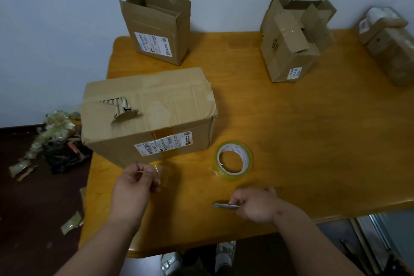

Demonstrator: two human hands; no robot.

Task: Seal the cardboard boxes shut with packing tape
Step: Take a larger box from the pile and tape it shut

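Note:
A large closed cardboard box (147, 114) with a torn hole in its top lies at the table's near left. Just below its front face, my left hand (136, 182) pinches a short strip of clear tape (162, 171). A roll of clear packing tape (234, 160) lies flat on the table to the right of the box. My right hand (255, 205) grips a slim metal cutter (225, 206), its tip pointing left just above the table. An open-topped box (156, 29) stands at the back left. Another box with loose flaps (293, 40) stands at the back right.
The yellow wooden table (313, 141) stands against a pale wall. A wrapped parcel (389, 45) sits at the far right edge. Crumpled tape and cardboard scraps (56, 139) litter the dark floor on the left. My shoes (172, 262) show under the near edge.

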